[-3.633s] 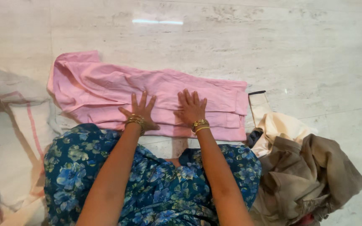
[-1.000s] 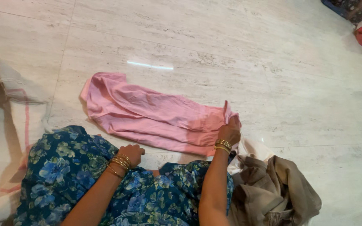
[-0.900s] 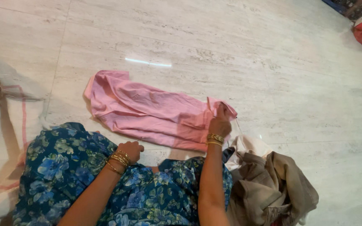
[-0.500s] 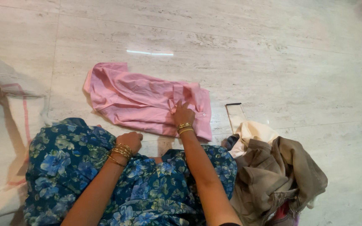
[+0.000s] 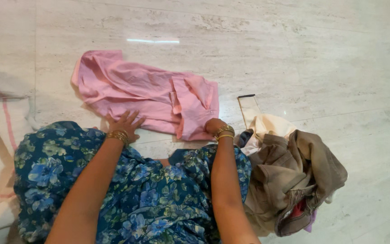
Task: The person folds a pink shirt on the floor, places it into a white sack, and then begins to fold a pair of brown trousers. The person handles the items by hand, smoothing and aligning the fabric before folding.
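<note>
Your left hand (image 5: 123, 123) lies flat, fingers spread, on the near edge of the pink shirt (image 5: 136, 92) on the floor (image 5: 294, 54); your right hand (image 5: 213, 125) tucks under the folded-over end, so I cannot tell its grip; that loose flap may well slide open on the slick tiles, and the brown clothes pile (image 5: 299, 176) just beside could snag it.

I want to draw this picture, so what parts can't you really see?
- Right hand, head view: its fingers are tucked under the pink shirt.
- Brown clothes, head view: heaped up, so the red bit inside is mostly covered.
- White sack, head view: cut off by the left edge.
- Left hand, head view: its palm is pressed down, out of sight.
</note>
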